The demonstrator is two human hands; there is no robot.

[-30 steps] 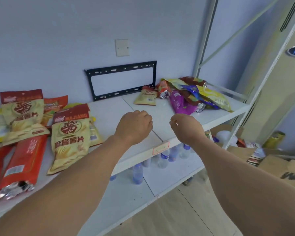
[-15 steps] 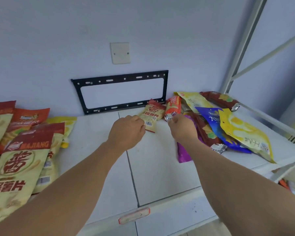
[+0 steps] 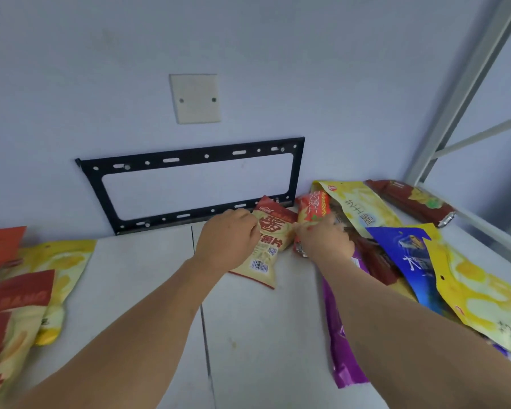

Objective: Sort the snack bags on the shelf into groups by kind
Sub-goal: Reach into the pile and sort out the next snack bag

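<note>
A small beige bag with a red top (image 3: 270,246) lies at the back of the white shelf (image 3: 248,335). My left hand (image 3: 227,240) grips its left edge with curled fingers. Just to its right stands a small orange-red bag (image 3: 313,206), and my right hand (image 3: 322,240) closes over its lower part. To the right lies a mixed heap: a yellow bag (image 3: 360,211), a blue bag (image 3: 407,258), a second yellow bag (image 3: 484,293), a purple bag (image 3: 341,343) and a dark red bag (image 3: 410,199). At the left edge lie larger beige-and-red bags (image 3: 9,323) beside a yellow bag (image 3: 62,264).
A black metal bracket (image 3: 189,159) is fixed to the wall right behind the shelf, with a blank wall plate (image 3: 195,98) above it. The shelf's grey upright post (image 3: 466,84) and rail stand at the right. A seam runs down the shelf's middle.
Both hands have reached forward to the back of the shelf and closed on the two small bags. The camera has moved in closer.
</note>
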